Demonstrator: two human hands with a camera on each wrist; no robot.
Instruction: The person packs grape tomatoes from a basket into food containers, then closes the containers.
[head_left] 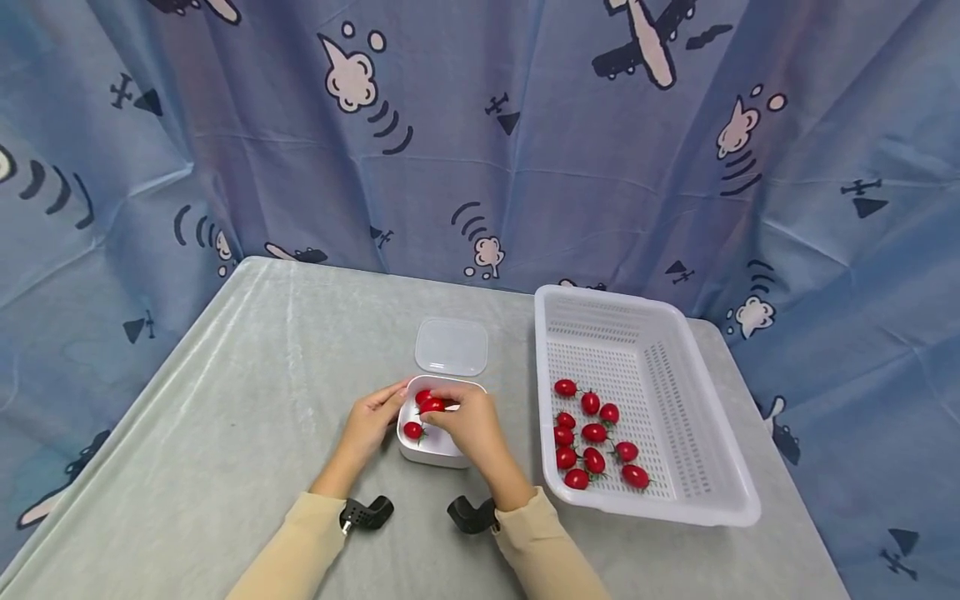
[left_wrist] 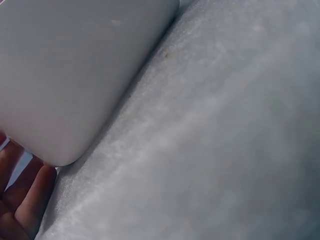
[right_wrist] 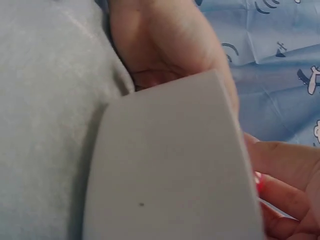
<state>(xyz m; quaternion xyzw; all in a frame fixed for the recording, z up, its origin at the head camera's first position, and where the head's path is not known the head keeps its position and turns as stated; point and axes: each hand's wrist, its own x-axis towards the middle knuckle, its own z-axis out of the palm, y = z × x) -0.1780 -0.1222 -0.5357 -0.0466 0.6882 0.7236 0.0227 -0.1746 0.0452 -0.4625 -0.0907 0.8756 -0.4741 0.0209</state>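
In the head view, a small white box (head_left: 429, 457) stands at the middle of the table with cherry tomatoes (head_left: 412, 430) inside. My left hand (head_left: 367, 423) lies along its left wall, fingers reaching toward the far-left corner. The fingers (left_wrist: 37, 192) touch the box's corner in the left wrist view. Over the box, my right hand (head_left: 470, 422) pinches a cherry tomato (head_left: 432, 406) between thumb and fingers. The right wrist view shows the box wall (right_wrist: 170, 160) hiding part of that hand, with a bit of red between its fingers.
To the right stands a large white plastic basket (head_left: 705, 400) with several cherry tomatoes (head_left: 594, 432) in its left part. A translucent lid (head_left: 452, 347) lies behind the box. Beyond the pale cloth-covered table (head_left: 225, 433) hangs a blue patterned curtain (head_left: 450, 125).
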